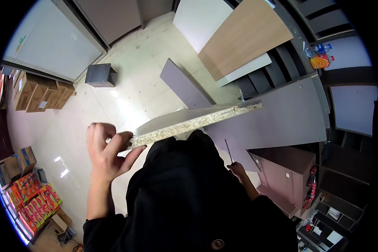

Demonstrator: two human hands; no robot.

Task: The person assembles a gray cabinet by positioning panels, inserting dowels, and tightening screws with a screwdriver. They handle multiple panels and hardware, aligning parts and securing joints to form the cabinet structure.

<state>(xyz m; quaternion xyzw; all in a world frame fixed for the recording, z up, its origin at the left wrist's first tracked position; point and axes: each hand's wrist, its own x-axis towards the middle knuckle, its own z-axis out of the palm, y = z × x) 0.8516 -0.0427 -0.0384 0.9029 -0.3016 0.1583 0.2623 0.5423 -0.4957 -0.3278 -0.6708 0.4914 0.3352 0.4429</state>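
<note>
My left hand (109,149) grips the left end of a grey-faced particle board (193,122), thumb below and fingers over the top. The board's raw, speckled edge faces me, and it slants up to the right across the front of my body. Its far right end lies over a large grey panel (277,113). Lower on the right, my right hand (238,169) is closed around a thin dark rod (228,150) that points upward. The rod's lower end is hidden in the fingers, so its kind cannot be told.
A narrow grey board (185,86) lies ahead, near a wood-toned panel (245,38). A small grey box (101,75) stands on the tiled floor. Cardboard cartons (40,92) line the left wall. At right are a brown cabinet (283,172) and bottles (321,61).
</note>
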